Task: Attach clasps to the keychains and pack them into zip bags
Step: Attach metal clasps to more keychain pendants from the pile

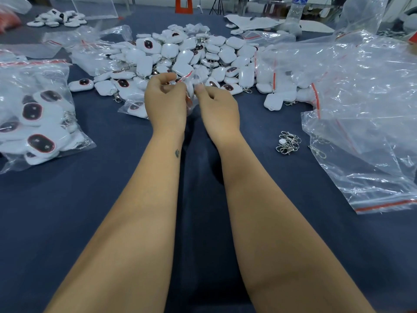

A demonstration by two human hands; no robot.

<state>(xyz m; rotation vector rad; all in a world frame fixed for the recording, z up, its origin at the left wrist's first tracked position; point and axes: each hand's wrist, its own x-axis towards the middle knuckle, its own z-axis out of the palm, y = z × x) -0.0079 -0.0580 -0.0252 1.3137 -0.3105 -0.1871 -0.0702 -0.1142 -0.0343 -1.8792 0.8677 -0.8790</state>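
Observation:
My left hand [165,99] and my right hand [217,107] meet above the dark blue table, both pinching a small clear zip bag [191,85] with a red strip; a white keychain shows faintly inside it. Just beyond lies a big heap of white keychains [180,55], some showing a dark oval face, several with metal clasps. A small cluster of loose metal clasps [288,143] lies to the right of my right forearm. One bagged keychain [135,107] rests left of my left hand.
A large clear bag [33,118] full of keychains lies at the left. Crumpled empty zip bags [365,105] pile up on the right. More keychains [57,18], a water bottle [295,10] and papers sit at the far edge.

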